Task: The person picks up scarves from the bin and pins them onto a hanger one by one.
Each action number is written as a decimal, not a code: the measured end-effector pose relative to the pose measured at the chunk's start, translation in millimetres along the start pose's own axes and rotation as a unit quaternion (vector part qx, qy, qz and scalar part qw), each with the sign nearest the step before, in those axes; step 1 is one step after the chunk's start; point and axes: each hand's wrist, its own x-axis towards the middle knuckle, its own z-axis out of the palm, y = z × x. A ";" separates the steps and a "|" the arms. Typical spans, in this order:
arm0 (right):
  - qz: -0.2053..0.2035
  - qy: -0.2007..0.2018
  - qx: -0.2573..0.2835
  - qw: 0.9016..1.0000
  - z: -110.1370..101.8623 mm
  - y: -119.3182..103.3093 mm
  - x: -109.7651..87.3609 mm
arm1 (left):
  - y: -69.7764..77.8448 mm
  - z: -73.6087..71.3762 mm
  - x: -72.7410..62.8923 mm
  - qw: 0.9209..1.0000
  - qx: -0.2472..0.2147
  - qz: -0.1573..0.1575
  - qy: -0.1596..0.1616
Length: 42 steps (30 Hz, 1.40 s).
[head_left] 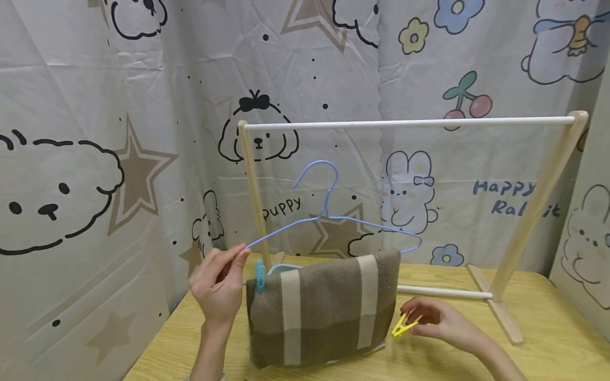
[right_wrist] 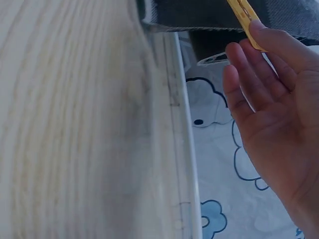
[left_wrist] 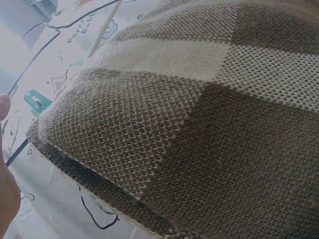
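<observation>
And here at the near side of the table (head_left: 167, 354), the blue wire hanger (head_left: 325, 212) is being held upright, its left shoulder pinched between the thumb and fingers of the left hand (head_left: 221, 286). Over the hanger's lower part the folded brown checked cloth (head_left: 329, 312) is draped, most of the wire there hidden by it; only the looped right end is left poking out past the top right corner. At the top left corner the cloth is gripped by a teal clothespin (head_left: 259, 276), set just beside the left hand.

Over on the right, a yellow clothespin (head_left: 403, 326) is grasped by the right hand (head_left: 440, 320), its tips pointed toward the cloth's lower right edge. It is held just beside that edge; whether the fabric is touched cannot be told.

Behind, on the far part of the table, a rack is seen: its white top rail (head_left: 410, 124) is carried by two wooden posts, and its lower rail (head_left: 443, 291) is partly covered by the cloth. A pale blue object (head_left: 284, 268), mostly hidden, is glimpsed behind the cloth's upper left. The far side is closed off by a printed curtain (head_left: 157, 79).
</observation>
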 end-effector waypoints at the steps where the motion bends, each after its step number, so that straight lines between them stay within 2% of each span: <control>1: -0.001 0.007 -0.002 1.000 -1.0 -3.2 0.6 | 0.2 0.0 0.4 1.000 -0.001 -0.001 0.000; 8: -0.029 0.040 -0.002 0.999 -6.6 -20.2 8.1 | 4.6 1.8 4.5 1.000 -0.020 0.005 -0.004; 12: -0.051 0.071 -0.009 0.996 -8.0 -36.8 12.6 | 3.9 0.6 2.9 1.000 -0.024 -0.002 -0.011; 18: -0.063 0.129 -0.019 0.989 -10.1 -66.0 17.6 | 4.2 0.4 2.0 0.999 -0.030 -0.013 -0.016; 22: -0.102 0.137 -0.008 0.985 -13.0 -80.6 23.9 | 5.1 0.9 2.1 0.999 -0.035 -0.016 -0.017; 28: -0.205 0.120 0.016 0.971 -18.0 -92.5 35.1 | 6.7 0.9 2.0 0.999 -0.038 -0.024 -0.012; 30: -0.226 0.126 0.008 0.966 -18.9 -95.7 38.4 | 6.8 0.6 2.4 0.999 -0.040 -0.028 -0.010; 42: -0.258 0.189 -0.041 0.947 -25.7 -112.7 51.3 | 6.7 0.4 0.9 0.998 -0.037 -0.048 -0.010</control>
